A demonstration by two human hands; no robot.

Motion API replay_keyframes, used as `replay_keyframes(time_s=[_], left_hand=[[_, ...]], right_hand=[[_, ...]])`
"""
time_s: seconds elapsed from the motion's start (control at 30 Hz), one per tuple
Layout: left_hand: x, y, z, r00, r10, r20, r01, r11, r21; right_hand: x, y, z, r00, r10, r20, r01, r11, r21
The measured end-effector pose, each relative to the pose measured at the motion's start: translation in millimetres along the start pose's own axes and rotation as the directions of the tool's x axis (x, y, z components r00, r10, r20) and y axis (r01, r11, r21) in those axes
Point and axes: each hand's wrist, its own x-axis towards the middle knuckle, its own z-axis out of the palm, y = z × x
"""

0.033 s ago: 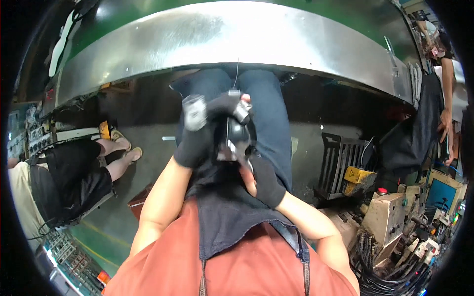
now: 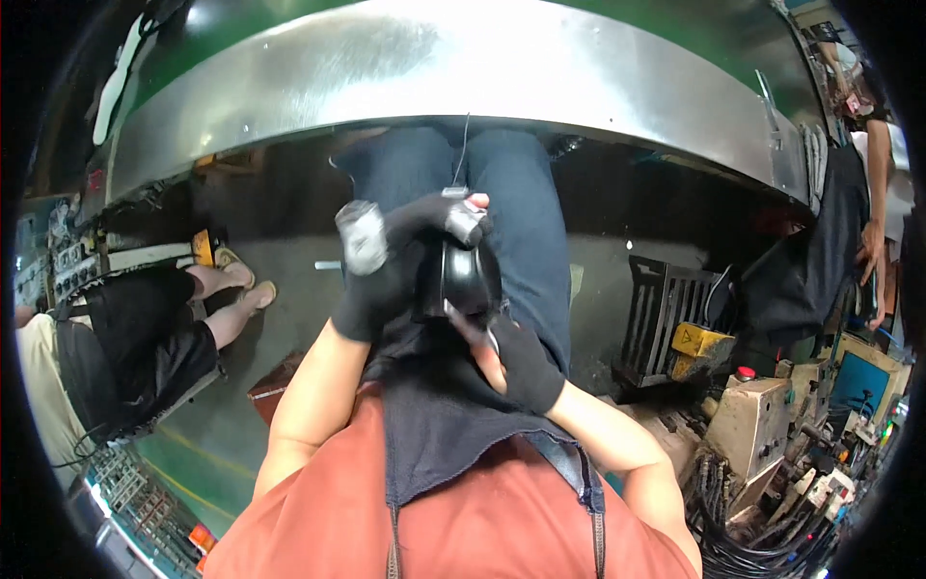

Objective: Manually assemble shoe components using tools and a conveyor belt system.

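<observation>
My left hand (image 2: pixel 391 251), in a black glove with silvery tape around the thumb and a finger, is closed on a glossy black rounded piece (image 2: pixel 470 275) above my lap. The exact kind of this piece does not show. A thin wire-like strand (image 2: pixel 467 150) rises beyond the taped finger; its lower end is hidden. At the near edge of the black piece is my right hand (image 2: pixel 521 362), in a black glove with bare fingertips. Its fingers are bent together and partly blurred; what they pinch is hard to see. A dark apron lies beneath both hands.
A shiny metal bench edge (image 2: pixel 434 72) curves across in front of my knees. To the right stand a dark slatted crate (image 2: pixel 666 314), a yellow pedal (image 2: pixel 701 344) and a machine box with a red button (image 2: pixel 746 373). Co-workers sit at left (image 2: pixel 145 328) and far right (image 2: pixel 873 232).
My right hand has moved slightly toward me and right. A silvery glint at the black piece's near edge no longer shows. The left hand has shifted a little, still holding the piece.
</observation>
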Motion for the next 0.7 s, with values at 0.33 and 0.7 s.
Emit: replay_keyframes(time_s=[0.33, 0.7], left_hand=[[-68.4, -36.4, 40.7, 0.956, -0.175, -0.235, 0.160, 0.984, -0.080], [-10.4, -51.6, -1.1, 0.824, -0.528, -0.205, 0.544, 0.839, 0.025]], right_hand=[[-50.1, 5.9, -23.7, 0.949, -0.313, 0.043, 0.316, 0.945, -0.086], [49.5, -40.3, -100.6, 0.831, 0.528, 0.177, -0.503, 0.576, 0.645]])
